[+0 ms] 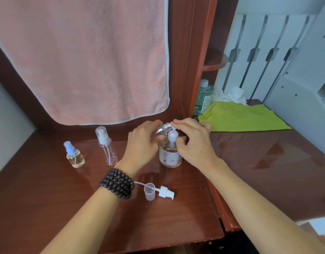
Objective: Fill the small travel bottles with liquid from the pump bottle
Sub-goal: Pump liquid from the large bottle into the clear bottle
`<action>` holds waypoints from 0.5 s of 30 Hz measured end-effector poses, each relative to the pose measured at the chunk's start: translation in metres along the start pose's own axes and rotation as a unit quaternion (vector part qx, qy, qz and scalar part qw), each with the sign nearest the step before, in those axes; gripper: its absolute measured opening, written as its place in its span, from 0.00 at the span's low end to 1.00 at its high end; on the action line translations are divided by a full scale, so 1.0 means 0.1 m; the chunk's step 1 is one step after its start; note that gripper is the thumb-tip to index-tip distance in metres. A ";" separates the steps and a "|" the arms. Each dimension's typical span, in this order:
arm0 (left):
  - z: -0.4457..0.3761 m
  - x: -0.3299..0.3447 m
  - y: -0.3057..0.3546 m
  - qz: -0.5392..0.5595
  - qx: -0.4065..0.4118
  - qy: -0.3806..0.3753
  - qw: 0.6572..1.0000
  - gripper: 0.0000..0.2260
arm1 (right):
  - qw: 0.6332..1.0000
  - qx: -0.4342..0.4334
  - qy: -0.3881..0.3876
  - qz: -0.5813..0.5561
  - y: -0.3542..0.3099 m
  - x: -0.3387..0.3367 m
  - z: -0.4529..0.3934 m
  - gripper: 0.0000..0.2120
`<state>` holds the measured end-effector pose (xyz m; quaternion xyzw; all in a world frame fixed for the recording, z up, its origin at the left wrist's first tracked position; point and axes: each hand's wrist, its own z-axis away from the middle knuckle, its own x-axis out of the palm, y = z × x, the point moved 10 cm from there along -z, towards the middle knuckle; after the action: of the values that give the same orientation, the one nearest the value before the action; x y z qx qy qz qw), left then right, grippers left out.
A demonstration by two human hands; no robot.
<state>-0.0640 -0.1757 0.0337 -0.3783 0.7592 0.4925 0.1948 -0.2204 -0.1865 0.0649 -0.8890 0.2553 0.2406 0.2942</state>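
- Tilting a small clear plastic travel bottle (164, 127) mouth-first to the white spout of the amber glass pump bottle (170, 153), the left hand (142, 143) grips the little bottle while the right hand (192, 139) curls over the pump head, fingertips on its top.
- The step in hand looks like dispensing; the next move calls for a steady press with neck and spout kept aligned.
- On the brown wooden counter (48, 198) lie the removed white pump cap (166, 192) and two more small bottles.
- The pump bottle's pale label is too blurred to read.
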 end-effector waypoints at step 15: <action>0.03 0.01 -0.01 0.009 0.006 0.011 1.000 0.16 | 1.000 -0.001 -0.009 0.016 0.00 0.04 0.01 0.23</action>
<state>-0.0643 -0.1738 0.0309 -0.3754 0.7676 0.4856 0.1846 -0.2172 -0.1874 0.0619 -0.8830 0.2662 0.2536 0.2918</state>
